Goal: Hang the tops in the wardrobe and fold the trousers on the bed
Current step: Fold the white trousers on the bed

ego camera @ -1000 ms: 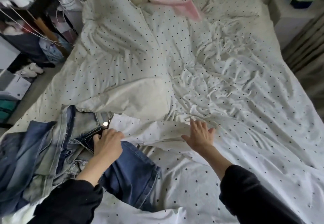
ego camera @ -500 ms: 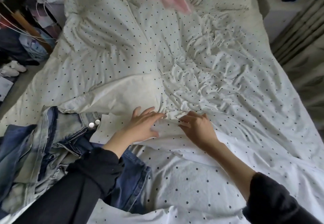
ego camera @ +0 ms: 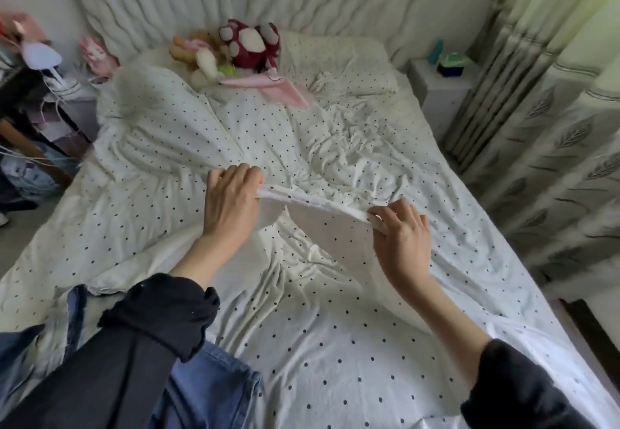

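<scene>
Bed [ego camera: 419, 294]: takes up most of the view, covered in white dotted bedding, heavily creased through the middle. Right edge runs diagonally down toward the lower right; leaf-print curtains [ego camera: 553, 160] hang just beside it with only a narrow gap between. Left edge borders a strip of floor, with a cluttered rack [ego camera: 30, 119] at far left. Broad open stretch of bedding on the right half and toward the pillow [ego camera: 335, 59].

White dotted garment [ego camera: 302, 260]: lifted off the centre of the bed by its upper edge, the rest trailing down toward the camera. Hard to separate from the bedding of the same pattern; cannot tell whether it is a top or trousers.

Jeans [ego camera: 208, 385]: blue denim heaped at the lower left edge of the bed, partly under the left sleeve.

Stuffed toys [ego camera: 248, 42]: clustered at the headboard, well apart from the hands.

Left hand [ego camera: 231, 200]: fingers curled over the left end of the garment's edge, gripping it.

Right hand [ego camera: 402, 237]: fingers pinch the right end; edge taut between the two hands.
</scene>
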Motion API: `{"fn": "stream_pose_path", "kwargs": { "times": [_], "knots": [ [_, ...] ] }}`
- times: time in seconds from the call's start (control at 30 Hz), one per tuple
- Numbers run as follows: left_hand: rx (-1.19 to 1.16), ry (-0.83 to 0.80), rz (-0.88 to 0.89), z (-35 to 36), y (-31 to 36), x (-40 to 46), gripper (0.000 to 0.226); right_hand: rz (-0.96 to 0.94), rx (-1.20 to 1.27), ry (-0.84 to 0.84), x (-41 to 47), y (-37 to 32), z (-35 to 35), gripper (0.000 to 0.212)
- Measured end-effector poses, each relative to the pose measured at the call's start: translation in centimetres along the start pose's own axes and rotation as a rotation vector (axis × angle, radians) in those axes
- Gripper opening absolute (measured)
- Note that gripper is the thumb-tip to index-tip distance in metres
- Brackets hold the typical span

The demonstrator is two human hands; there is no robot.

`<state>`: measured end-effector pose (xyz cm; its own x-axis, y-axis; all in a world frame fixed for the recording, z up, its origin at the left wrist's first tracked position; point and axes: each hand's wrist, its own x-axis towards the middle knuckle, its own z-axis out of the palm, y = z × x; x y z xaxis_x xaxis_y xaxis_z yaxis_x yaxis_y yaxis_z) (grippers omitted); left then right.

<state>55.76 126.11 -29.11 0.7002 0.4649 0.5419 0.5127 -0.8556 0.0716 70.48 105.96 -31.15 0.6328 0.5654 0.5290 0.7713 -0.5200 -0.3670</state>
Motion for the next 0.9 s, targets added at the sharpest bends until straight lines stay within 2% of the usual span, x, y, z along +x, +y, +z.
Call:
{"fn": "stream_pose_path", "kwargs": {
  "times": [0.13, 0.27, 0.33, 0.4, 0.43, 0.5, 0.6, 0.73, 0.83, 0.9],
  "knots": [
    [0.015, -0.026, 0.039, -1.8, -1.0, -4.7, 0.034, -0.088, 0.033, -0.051, -3.9, -0.8, -1.7, 0.027],
    [0.131, -0.272, -0.049, -3.4, -5.2, -14.0, 0.04, -0.215, 0.061, -0.249, -10.4, -3.4, -0.7, 0.033],
    [0.281, -0.516, -0.136, -4.5, -7.2, -18.6, 0.04, -0.232, 0.021, -0.55, -14.1, -5.1, 0.6, 0.036],
    [0.419, -0.787, -0.223, -5.2, -8.5, -22.3, 0.036, -0.178, -0.002, -0.89, -17.8, -5.5, 2.3, 0.044],
    [0.463, -0.869, -0.258, -5.7, -8.9, -24.0, 0.035, -0.141, 0.004, -1.048, -19.7, -5.8, 2.6, 0.048],
    [0.451, -0.955, -0.323, -5.8, -8.9, -25.7, 0.038, -0.114, 0.032, -1.183, -22.1, -5.8, 3.0, 0.054],
    [0.4, -0.944, -0.346, -5.9, -7.8, -26.9, 0.046, -0.098, 0.044, -1.196, -24.4, -5.6, 2.7, 0.051],
    [0.239, -0.824, -0.329, -4.4, -5.9, -26.3, 0.05, -0.03, -0.002, -0.956, -23.7, -4.7, 2.7, 0.041],
    [0.058, -0.77, -0.256, -2.5, -3.0, -25.4, 0.046, 0.06, -0.167, -0.766, -22.4, -2.7, 2.6, 0.029],
    [-0.075, -0.75, -0.156, -1.0, 0.1, -25.8, 0.044, 0.136, -0.307, -0.753, -22.8, -0.7, 2.2, 0.025]
  ]
}}
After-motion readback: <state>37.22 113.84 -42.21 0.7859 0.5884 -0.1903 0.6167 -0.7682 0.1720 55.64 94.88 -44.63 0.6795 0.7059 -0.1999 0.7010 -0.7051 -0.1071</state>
